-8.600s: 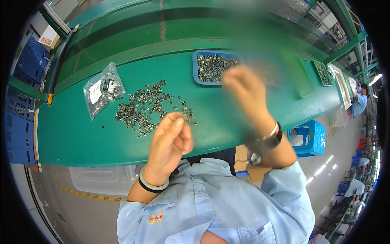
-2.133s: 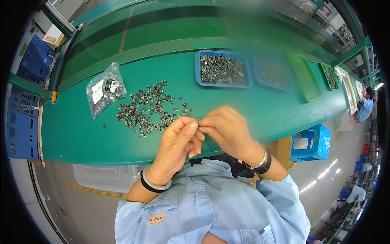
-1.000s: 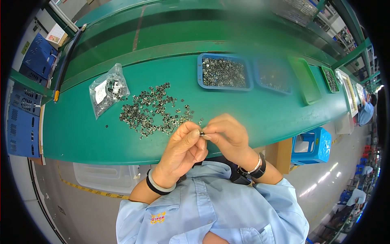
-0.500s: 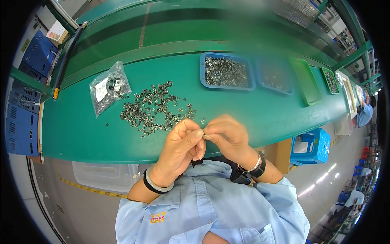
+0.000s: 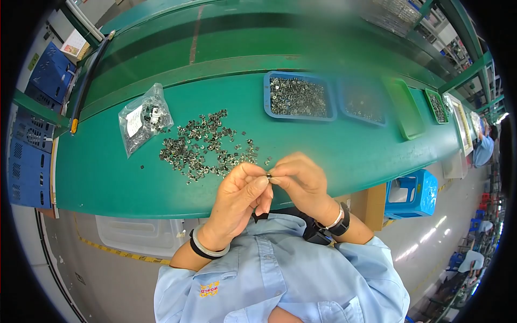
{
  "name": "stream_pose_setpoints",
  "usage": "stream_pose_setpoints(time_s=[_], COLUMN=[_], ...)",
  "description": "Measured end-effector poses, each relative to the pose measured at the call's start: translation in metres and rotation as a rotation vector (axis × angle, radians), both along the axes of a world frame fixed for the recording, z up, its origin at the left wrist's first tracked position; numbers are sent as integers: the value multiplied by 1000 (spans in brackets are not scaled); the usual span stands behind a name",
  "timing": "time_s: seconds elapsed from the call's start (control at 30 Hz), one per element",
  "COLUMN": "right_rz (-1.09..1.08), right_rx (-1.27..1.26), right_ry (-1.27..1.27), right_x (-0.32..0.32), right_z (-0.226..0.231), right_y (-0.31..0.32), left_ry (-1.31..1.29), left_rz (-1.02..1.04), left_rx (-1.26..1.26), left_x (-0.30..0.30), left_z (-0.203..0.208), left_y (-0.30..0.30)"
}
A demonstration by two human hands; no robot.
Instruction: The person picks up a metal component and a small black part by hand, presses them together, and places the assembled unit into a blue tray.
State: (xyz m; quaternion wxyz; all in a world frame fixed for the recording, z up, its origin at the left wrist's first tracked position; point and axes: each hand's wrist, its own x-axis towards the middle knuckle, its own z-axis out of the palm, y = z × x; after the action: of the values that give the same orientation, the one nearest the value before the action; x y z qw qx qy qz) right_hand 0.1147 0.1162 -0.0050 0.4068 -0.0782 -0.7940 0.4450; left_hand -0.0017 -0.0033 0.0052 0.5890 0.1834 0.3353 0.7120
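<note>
Since the earliest frame, the right hand has come back from the blue tray to meet the left hand, which has shifted slightly. Both hands are pinched, thumb against finger, on one tiny piece held between their touching-close fingertips, above the near part of the green surface. It looks dark with a bright, metallic glint; its exact shape is too small and too covered by the fingers to tell. Beyond the left hand and to its left spreads a loose heap of small parts, blackish and shiny silver, many of them squarish. Farther left of that hand, past the heap, lies a clear plastic bag with similar-looking parts and a white label. Straight beyond the right hand sits the blue tray, filled with small silvery-grey parts.
</note>
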Motion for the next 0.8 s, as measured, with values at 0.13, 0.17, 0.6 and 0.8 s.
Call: stream_pose_setpoints(time_s=[0.13, 0.17, 0.6, 0.8], right_rz=[0, -3, -35, -16], right_rx=[17, 19, 13, -109], right_ry=[3, 1, 3, 5], right_x=[1, 1, 1, 1], right_z=[1, 1, 0, 1], right_y=[-1, -1, -2, -3], left_ry=[10, 10, 59, -3], left_rz=[7, 7, 23, 12], left_rx=[7, 7, -39, -23], left_x=[1, 1, 0, 0], left_z=[0, 0, 5, 7], left_y=[0, 0, 0, 2])
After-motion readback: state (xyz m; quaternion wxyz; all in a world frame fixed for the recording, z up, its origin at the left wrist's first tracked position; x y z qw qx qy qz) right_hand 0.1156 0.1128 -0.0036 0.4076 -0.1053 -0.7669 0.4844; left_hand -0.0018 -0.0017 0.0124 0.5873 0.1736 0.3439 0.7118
